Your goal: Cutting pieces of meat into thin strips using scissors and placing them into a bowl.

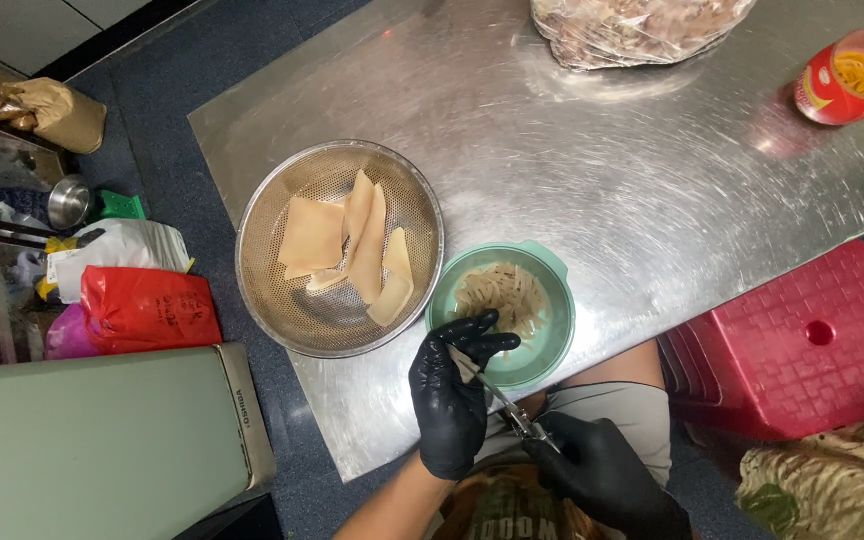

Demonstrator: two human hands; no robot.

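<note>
Both my hands wear black gloves. My left hand [455, 385] pinches a pale slice of food [464, 365] at the near rim of a green bowl [555, 330] that holds thin pale strips [502, 295]. My right hand [602, 470] grips a pair of scissors [512, 410], whose blades reach the slice. To the left of the bowl stands a metal colander [272, 300] with several flat pale slices [347, 245] in it. Both vessels rest on a steel table [602, 180].
A red plastic stool [802, 345] stands at the right of my knee. A clear bag of food [632, 25] and a red-lidded jar [847, 75] lie at the table's far side. Left on the floor are a red bag [147, 308], a white bag [112, 250] and a green box [92, 440].
</note>
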